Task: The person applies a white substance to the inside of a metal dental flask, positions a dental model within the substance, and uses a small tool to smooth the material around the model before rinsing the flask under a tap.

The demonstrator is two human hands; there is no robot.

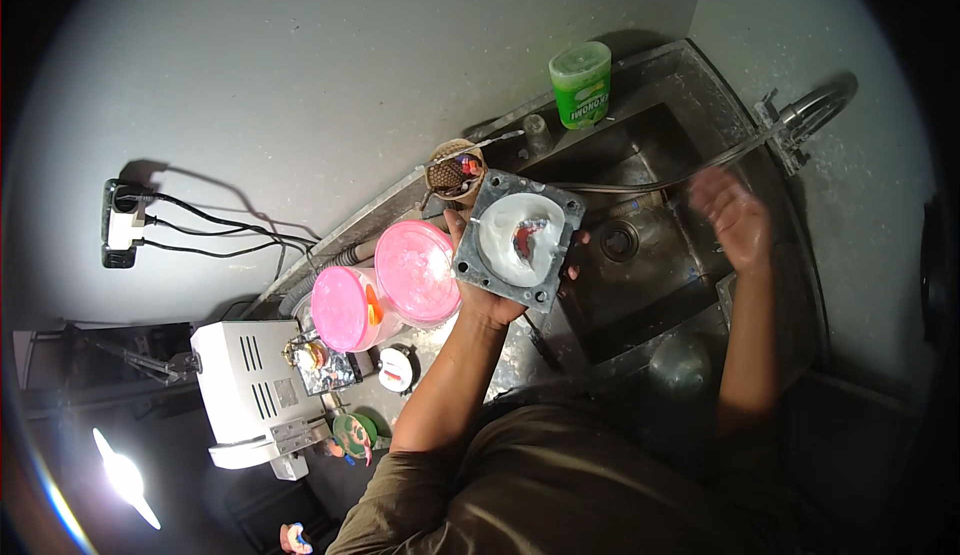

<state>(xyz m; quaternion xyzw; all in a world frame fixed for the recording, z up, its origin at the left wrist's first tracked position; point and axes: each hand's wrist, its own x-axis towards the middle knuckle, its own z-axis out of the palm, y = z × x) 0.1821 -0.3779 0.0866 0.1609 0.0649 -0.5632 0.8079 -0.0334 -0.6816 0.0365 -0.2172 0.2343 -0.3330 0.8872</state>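
Note:
Held up in front of me is a square grey metal dental flask half [470, 265] with a hole in each corner. White plaster [505, 255] fills its round middle, and a small reddish piece [524, 241] is set in it. My left hand [490, 305] grips the flask from below, with fingertips showing at its right edge. Over the right side of the metal sink [640, 325], my right hand [735, 217] is raised with nothing in it, its fingers extended and slightly blurred. A thin hose [660, 185] runs across the sink between the two hands.
A curved tap [815, 115] stands right of the sink. A green plastic container [581, 85] and a woven-looking cup [455, 170] line the back. To the left are pink-lidded tubs [415, 270], a white machine [255, 380], a green bowl [352, 433] and a plugged-in power strip [122, 225].

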